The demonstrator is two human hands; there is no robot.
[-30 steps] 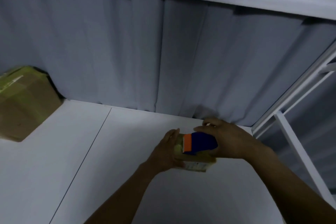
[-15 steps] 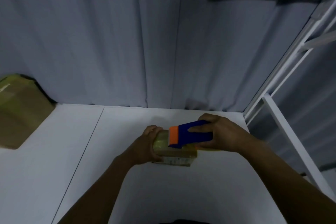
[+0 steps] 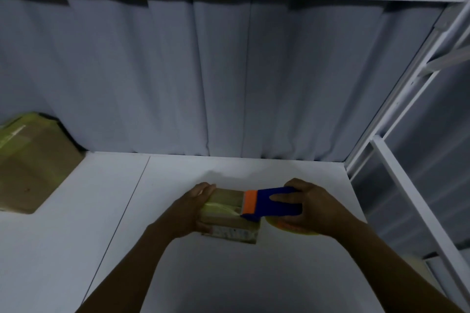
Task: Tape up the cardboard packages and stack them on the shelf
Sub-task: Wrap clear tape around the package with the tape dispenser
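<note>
Left hand (image 3: 189, 211): curled around small cardboard package (image 3: 229, 216), at 6 o'clock on white shelf (image 3: 254, 274).
Right hand (image 3: 310, 208): closed on blue-orange tape dispenser (image 3: 269, 203), at package's 3 o'clock edge.
Advice: brace package, pull tape flat.

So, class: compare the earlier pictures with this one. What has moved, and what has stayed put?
The right hand has drawn the blue tape dispenser rightward across the small box, toward its right edge. The left hand still steadies the box's left end. The large box at the left has not moved.
</note>
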